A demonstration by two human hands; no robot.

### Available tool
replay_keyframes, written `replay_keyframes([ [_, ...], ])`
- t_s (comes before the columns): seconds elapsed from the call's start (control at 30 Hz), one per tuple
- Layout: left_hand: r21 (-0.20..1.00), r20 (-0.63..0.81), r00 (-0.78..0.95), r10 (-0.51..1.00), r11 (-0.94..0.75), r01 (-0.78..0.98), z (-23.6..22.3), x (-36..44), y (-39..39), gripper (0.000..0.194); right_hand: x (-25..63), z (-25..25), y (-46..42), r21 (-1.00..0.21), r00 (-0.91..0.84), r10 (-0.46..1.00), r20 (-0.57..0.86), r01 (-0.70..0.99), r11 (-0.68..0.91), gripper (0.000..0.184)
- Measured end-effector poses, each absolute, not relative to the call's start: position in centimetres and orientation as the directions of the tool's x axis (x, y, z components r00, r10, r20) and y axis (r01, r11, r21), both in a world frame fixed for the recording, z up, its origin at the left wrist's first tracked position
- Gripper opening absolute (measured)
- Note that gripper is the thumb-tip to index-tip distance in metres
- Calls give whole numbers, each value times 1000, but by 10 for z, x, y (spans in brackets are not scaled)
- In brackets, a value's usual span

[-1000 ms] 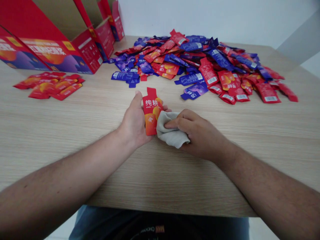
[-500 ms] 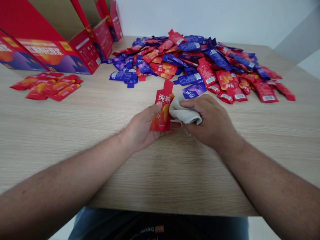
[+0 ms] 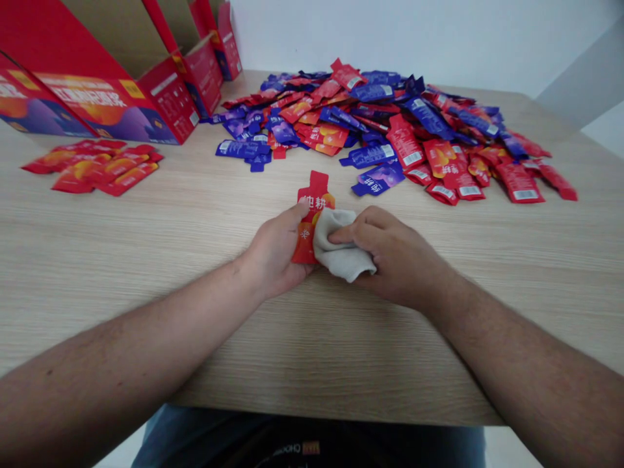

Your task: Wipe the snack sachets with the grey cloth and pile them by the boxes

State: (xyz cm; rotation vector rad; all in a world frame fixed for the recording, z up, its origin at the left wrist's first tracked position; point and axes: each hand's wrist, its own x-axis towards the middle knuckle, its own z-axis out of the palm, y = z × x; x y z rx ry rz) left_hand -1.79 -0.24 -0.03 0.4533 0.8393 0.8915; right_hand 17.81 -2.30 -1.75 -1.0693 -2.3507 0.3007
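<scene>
My left hand (image 3: 275, 250) grips a red pouch (image 3: 311, 207) with white characters and an orange picture, thumb across its front, spout end pointing away from me. My right hand (image 3: 394, 257) is closed on a crumpled beige cloth (image 3: 338, 250) and presses it against the pouch's right side. Both hands hover just above the wooden table (image 3: 312, 338), near its front middle.
A large heap of red and purple pouches (image 3: 390, 123) covers the far middle and right of the table. A small stack of red pouches (image 3: 95, 168) lies at the left. Open red cartons (image 3: 97, 97) stand along the far left edge.
The cloth was up near the pouch's top half a second ago; it has come back down over the lower front. Both hands drew slightly toward me with the pouch.
</scene>
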Motion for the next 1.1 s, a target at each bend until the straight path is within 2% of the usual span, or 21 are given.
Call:
replay_keyframes([
  [0.1,656,-458,370,808,589,-472,0,-19,-2,46,178,-17,-22,-404,-578,733,358,612,680,40],
  [0.23,690,-433,448,783,607,-394,-1,-22,-10,47,183,-14,-15,-358,-396,754,524,702,616,35],
  [0.3,681,-436,499,749,637,-361,-3,-24,-15,46,184,-13,-15,-347,-376,732,568,697,627,37],
  [0.43,678,-443,526,726,655,-332,-6,-25,-19,46,182,-12,-17,-348,-431,724,538,669,657,38],
  [0.57,691,-422,565,709,655,-305,-6,-26,-17,52,181,-12,-18,-347,-365,739,566,708,615,37],
  [0.7,677,-408,569,714,655,-336,-8,-28,-16,51,180,-12,-18,-373,-449,741,499,661,651,42],
  [0.87,671,-369,627,686,663,-331,-13,-31,-14,58,184,-12,-13,-376,-349,752,559,702,605,34],
  [1.0,683,-372,595,713,644,-345,-11,-28,-15,55,182,-13,-19,-375,-459,729,507,644,666,39],
  [1.1,681,-392,583,712,650,-337,-8,-25,-15,59,183,-14,-18,-363,-439,737,514,667,651,39],
])
